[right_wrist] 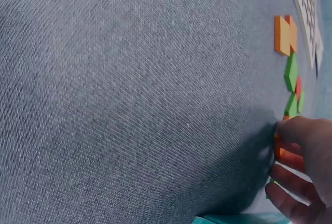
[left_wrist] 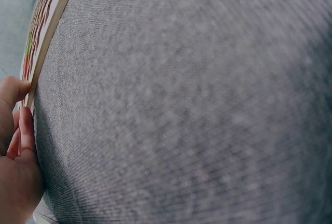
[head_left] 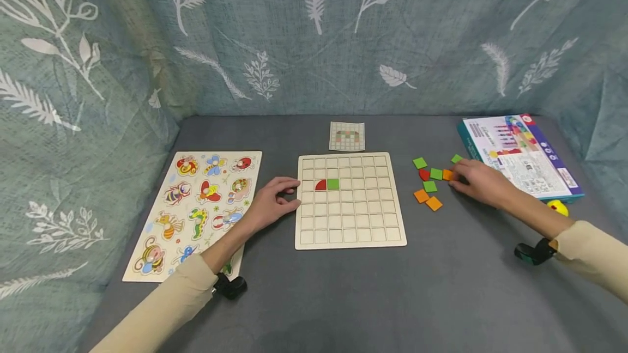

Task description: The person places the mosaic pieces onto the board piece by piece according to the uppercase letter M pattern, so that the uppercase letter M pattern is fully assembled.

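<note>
My left hand rests at the left edge of a square wooden grid board, its fingertips and thumb touching the rim. On the board, a red quarter-round tile lies beside a green square tile. To the right of the board, my right hand pinches an orange square tile between thumb and fingers, low over the table; the fingers partly hide it. Around it lie green tiles, a red tile and two more orange tiles.
A small pattern card lies behind the board. At left is a wooden insect puzzle. A colourful box and a yellow round object stand at right. A patterned curtain hangs behind the grey table.
</note>
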Demonstrator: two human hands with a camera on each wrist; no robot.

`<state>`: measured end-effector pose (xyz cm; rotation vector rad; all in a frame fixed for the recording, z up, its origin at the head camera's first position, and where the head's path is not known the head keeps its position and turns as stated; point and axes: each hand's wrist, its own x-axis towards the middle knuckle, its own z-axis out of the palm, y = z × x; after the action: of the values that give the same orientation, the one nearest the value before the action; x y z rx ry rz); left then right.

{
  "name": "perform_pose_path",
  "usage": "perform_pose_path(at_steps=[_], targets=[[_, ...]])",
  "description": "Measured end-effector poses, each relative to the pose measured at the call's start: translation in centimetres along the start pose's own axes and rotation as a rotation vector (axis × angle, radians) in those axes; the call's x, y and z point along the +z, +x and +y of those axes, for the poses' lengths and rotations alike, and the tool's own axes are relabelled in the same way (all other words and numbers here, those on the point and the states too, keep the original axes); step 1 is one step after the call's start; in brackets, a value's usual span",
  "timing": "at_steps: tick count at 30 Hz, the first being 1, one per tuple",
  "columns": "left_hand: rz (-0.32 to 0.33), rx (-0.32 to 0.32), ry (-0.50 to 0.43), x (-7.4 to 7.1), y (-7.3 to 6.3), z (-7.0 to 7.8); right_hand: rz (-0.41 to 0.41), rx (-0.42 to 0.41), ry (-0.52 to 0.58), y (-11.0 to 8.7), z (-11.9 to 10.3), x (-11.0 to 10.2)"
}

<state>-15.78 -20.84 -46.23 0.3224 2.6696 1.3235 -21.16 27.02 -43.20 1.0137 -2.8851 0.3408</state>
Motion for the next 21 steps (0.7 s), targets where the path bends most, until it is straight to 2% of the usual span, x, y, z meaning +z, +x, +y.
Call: perform_pose_path(at_steps=[4,10,14,16,21], targets=[[0.001,-0.001,0.004,0.0,-0.1,0.0,-0.017,-0.020,-0.006,-0.2,0.1,-0.1],[-0.001,0.003,-0.001,0.1,0.1,-0.1,-0.065,0.056,0.003,0.4,-0.1,-0.3],[-0.008,0.005,0.002,0.1,0.0,0.0,-0.107,0.061,0.021,0.9,-0.1,-0.6],[-0.008,0.005,0.002,0.0,0.0,0.0,-0.091,0.068,0.032,1.2,-0.3,-1.0],[0.004,0.010,-0.002,0.2,-0.1,-0.2,0.024,0.063,0.058,2.3,-1.2,-1.7]])
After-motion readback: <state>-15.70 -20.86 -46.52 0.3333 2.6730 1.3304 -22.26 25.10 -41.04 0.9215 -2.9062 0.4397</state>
